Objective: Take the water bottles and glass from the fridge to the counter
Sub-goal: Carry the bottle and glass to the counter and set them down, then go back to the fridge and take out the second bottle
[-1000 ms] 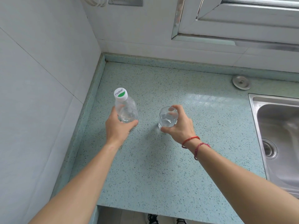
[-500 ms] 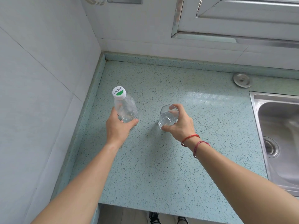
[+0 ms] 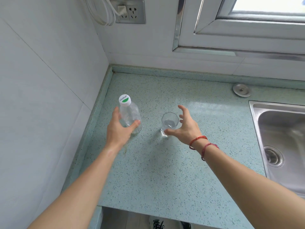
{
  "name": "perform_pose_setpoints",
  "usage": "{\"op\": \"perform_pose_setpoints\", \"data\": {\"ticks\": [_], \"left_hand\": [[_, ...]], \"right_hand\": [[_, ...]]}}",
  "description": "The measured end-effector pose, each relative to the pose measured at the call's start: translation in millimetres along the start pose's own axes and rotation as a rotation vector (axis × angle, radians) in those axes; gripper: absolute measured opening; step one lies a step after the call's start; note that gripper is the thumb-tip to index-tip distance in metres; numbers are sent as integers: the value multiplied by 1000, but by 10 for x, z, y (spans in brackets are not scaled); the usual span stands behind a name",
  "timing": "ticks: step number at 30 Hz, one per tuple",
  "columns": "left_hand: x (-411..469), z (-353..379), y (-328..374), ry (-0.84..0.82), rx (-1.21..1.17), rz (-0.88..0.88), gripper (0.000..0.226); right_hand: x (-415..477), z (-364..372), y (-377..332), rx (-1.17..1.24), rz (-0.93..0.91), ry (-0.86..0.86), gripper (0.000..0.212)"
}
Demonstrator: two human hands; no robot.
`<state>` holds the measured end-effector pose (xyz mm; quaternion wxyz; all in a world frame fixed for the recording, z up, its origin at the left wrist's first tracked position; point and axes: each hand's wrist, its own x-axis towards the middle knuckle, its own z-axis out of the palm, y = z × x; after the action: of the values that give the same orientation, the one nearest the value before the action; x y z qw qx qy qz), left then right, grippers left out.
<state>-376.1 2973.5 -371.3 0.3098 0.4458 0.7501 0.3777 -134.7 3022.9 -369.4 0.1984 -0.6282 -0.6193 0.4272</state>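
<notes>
Now releasing: left hand (image 3: 118,129) half open around bottle (image 3: 130,116), right hand (image 3: 184,128) spread, just off glass (image 3: 170,122). Next, probably back to fridge for remaining bottles.

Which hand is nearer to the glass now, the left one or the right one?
The right hand. It is open just beside the glass, fingers spread around its right side. The left hand is farther left, at the water bottle.

Bottle (image 3: 130,116) stands left of glass (image 3: 170,121) on counter (image 3: 165,171).
</notes>
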Motion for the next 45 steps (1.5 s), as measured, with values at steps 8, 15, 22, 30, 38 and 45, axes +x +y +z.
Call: {"op": "perform_pose_setpoints", "data": {"ticks": [8,15,22,30,38,45], "left_hand": [[-257,-283,378,39,78,65,98],[-591,-445,769,108,268,217,90],[-894,-559,1262,156,400,395,85],[-1096,-634,1891,266,551,586,78],[-1244,-604,2215,314,620,659,78],[-1356,-363,2509,279,619,722,79]], "right_hand": [[-219,-301,-290,-74,-134,2,111],[-518,-653,-495,-352,-275,58,98],[-786,-1073,-704,-535,-376,189,87],[-1019,-1585,-929,-667,-466,364,82],[-1183,-2008,-1029,-689,-506,478,81],[-1266,-2296,-909,-723,-519,521,79]]}}
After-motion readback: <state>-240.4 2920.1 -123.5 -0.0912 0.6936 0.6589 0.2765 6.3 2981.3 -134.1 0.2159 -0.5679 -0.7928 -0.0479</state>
